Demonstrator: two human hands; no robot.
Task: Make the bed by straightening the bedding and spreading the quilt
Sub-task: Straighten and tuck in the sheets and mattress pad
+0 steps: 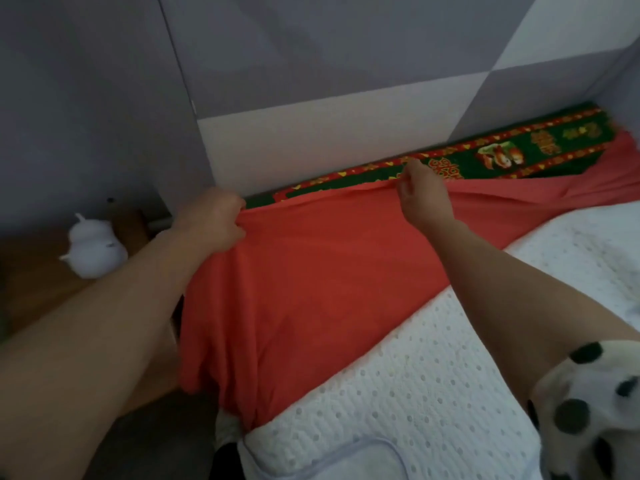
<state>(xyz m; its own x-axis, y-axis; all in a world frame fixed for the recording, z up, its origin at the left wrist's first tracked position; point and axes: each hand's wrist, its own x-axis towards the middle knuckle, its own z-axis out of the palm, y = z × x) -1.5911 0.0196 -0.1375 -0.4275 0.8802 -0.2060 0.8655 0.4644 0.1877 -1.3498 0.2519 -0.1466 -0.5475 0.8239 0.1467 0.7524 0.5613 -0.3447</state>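
Note:
A plain red sheet lies across the head end of the bed, over a green and red patterned cloth that shows along the headboard. My left hand grips the sheet's top corner at the bed's left edge. My right hand pinches the sheet's top edge further right, near the headboard. A white perforated pillow lies on the sheet in front of me, covering its lower part. The sheet's left side hangs over the bed edge.
The padded grey and white headboard rises right behind the sheet. A wooden bedside table at the left carries a small white figure. A white sleeve with black spots is at the lower right.

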